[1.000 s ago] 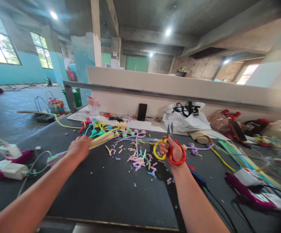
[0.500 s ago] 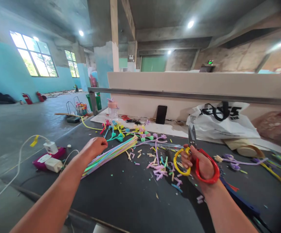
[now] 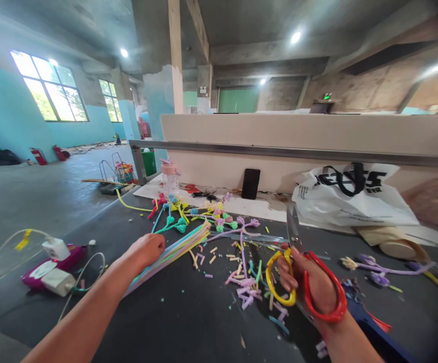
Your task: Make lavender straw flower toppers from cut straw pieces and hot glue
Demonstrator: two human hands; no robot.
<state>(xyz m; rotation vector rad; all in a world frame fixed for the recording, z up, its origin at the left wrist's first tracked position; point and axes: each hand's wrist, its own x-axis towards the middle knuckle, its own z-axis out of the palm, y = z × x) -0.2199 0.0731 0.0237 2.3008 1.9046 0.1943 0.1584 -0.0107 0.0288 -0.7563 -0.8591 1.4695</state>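
My left hand point(image 3: 149, 250) is closed at the side of a bundle of pastel fuzzy stems point(image 3: 177, 252) lying on the dark table; what its fingers hold, if anything, is hidden. My right hand point(image 3: 304, 277) grips scissors with one yellow and one red handle point(image 3: 325, 307), blades pointing up and a little apart. Between the hands lie many short cut pieces point(image 3: 247, 292) in lilac, cream and green. Beyond the bundle are small stems with knotted flower heads point(image 3: 181, 227) in green, yellow, red and purple.
A black phone point(image 3: 250, 184) leans on the back panel point(image 3: 219, 174). Behind my right hand is a white bag point(image 3: 351, 201), with a tape roll point(image 3: 398, 248) beside it. A pink-lidded cup point(image 3: 169, 176) stands back left. A magenta power strip point(image 3: 54, 267) with plugs lies left.
The view has shifted slightly, and the table items sit a little lower and farther left. My left hand has come closer along the bundle. The scissors have dropped a little, still in my right hand.
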